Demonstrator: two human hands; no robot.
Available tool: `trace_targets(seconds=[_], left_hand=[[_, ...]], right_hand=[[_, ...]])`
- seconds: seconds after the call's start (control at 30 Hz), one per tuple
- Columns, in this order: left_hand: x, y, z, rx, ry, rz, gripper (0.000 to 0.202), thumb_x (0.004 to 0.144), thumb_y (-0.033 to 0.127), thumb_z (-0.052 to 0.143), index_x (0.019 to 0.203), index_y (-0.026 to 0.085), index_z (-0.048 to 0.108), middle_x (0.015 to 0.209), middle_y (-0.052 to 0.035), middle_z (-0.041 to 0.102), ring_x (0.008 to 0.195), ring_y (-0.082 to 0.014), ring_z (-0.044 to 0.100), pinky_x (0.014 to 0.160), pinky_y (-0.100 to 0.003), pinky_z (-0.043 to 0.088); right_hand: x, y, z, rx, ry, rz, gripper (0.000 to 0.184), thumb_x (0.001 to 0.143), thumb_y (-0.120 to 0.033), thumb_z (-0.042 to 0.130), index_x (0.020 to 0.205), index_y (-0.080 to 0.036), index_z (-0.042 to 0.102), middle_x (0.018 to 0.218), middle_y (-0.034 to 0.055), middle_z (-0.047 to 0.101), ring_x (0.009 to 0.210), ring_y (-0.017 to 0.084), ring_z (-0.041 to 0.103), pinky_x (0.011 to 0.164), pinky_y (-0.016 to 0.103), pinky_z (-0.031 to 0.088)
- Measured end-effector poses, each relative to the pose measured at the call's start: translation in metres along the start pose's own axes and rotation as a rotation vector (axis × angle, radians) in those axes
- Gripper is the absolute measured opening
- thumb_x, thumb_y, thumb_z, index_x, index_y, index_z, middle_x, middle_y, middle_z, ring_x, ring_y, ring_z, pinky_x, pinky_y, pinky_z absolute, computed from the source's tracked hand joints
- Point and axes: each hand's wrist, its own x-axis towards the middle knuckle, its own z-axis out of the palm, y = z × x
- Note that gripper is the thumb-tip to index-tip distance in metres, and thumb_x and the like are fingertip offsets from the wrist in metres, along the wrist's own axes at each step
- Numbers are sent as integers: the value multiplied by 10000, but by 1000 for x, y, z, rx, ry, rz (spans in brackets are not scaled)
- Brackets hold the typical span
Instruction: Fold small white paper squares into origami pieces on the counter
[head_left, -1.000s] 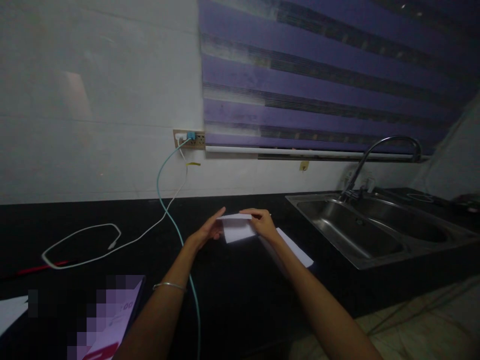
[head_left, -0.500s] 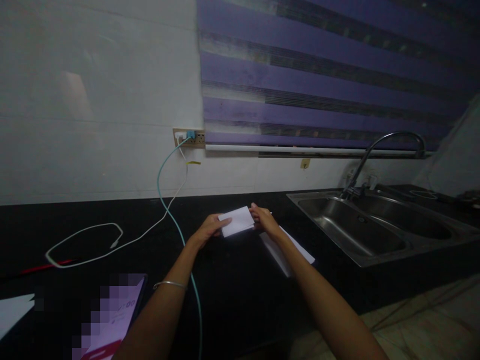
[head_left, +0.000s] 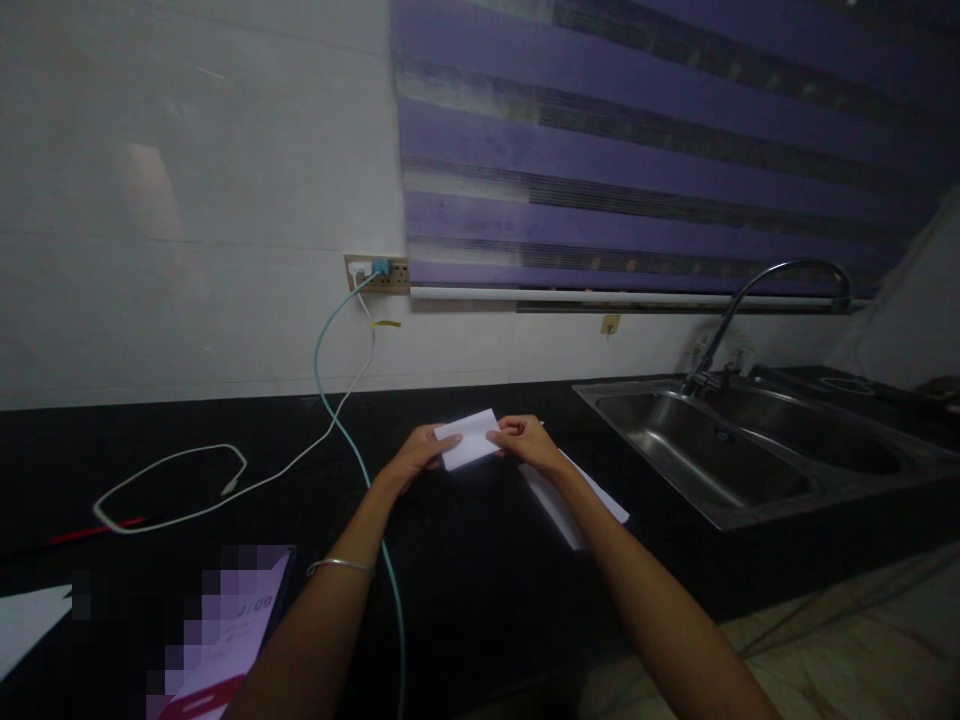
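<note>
A small white folded paper (head_left: pixel 471 440) is held up over the black counter, one edge toward each hand. My left hand (head_left: pixel 418 452) grips its left side, thumb on the front face and fingers behind. My right hand (head_left: pixel 523 437) pinches the right edge, thumb pressed on the front and the other fingers curled behind it. Under my right forearm lies more white paper (head_left: pixel 600 495) on the counter, partly covered by the arm.
A steel double sink (head_left: pixel 720 460) with a curved tap (head_left: pixel 780 268) is at the right. Across the black counter (head_left: pixel 465 600) run a teal cable (head_left: pixel 352 450) and a white cable (head_left: pixel 292 465). A phone (head_left: pixel 232 630), a red pen (head_left: pixel 90 533) and another paper (head_left: pixel 30 620) lie at the left.
My right thumb has come down onto the front of the folded paper, and the right hand has shifted slightly left. The left hand keeps its grip.
</note>
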Motion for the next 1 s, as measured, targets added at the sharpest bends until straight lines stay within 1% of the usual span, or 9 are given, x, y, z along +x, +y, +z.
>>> trace_targets(seconds=[0.27,0.4,0.5,0.57,0.63,0.7,0.77,0.87,1.0], left_hand=[[1,0,0,32,-2,10,500,729,484,700,1028,85,661,719,-58,637,525,-93,502,451,-194,284],[3,0,-2,105,2,18,458,700,491,714,909,85,668,683,-49,628,521,-101,507,461,-199,306],[4,4,-6,192,-9,19,405,670,466,734,824,95,678,680,-47,639,577,-129,548,514,-218,361],[2,8,-7,251,-51,23,373,668,450,735,802,105,684,713,-50,658,638,-154,580,564,-233,390],[0,15,-5,294,-121,18,367,701,461,705,831,118,687,753,-55,671,668,-164,592,576,-238,391],[-3,20,1,361,-190,25,366,739,477,665,853,130,688,772,-60,672,653,-157,579,549,-233,372],[-5,24,9,465,-232,65,369,780,499,612,808,139,686,718,-53,651,587,-140,536,496,-229,325],[-5,26,19,590,-198,159,388,829,503,543,732,148,667,650,-37,609,548,-129,479,480,-234,291],[-4,22,21,597,-163,201,425,893,484,435,737,150,645,647,-35,590,553,-132,469,493,-242,306]], right_hand=[[0,-1,0,-39,-2,-43,329,655,-434,750,684,-139,607,578,-13,560,524,109,525,555,252,451],[1,1,-2,-121,6,-73,315,683,-432,723,682,-135,619,553,-15,556,513,109,509,530,238,415],[0,1,-5,-180,-18,-87,299,710,-412,703,681,-126,624,533,-23,541,491,94,474,501,220,371],[-2,0,-5,-210,-52,-84,285,712,-390,705,666,-122,617,510,-31,519,470,83,441,475,209,331],[-4,-1,-5,-216,-124,-83,278,706,-372,710,642,-122,609,499,-34,509,462,78,428,463,205,310],[-5,-1,-2,-208,-219,-86,274,705,-366,711,633,-122,611,510,-29,524,467,80,437,466,207,314],[-6,-1,1,-201,-291,-83,272,702,-373,714,644,-121,628,533,-20,550,472,82,448,470,208,322],[-8,-3,5,-177,-336,-68,280,684,-397,730,692,-126,659,570,-8,586,484,88,472,480,212,347],[-10,-8,5,-174,-354,-87,288,698,-414,723,672,-136,652,569,-6,584,501,96,491,494,217,367]])
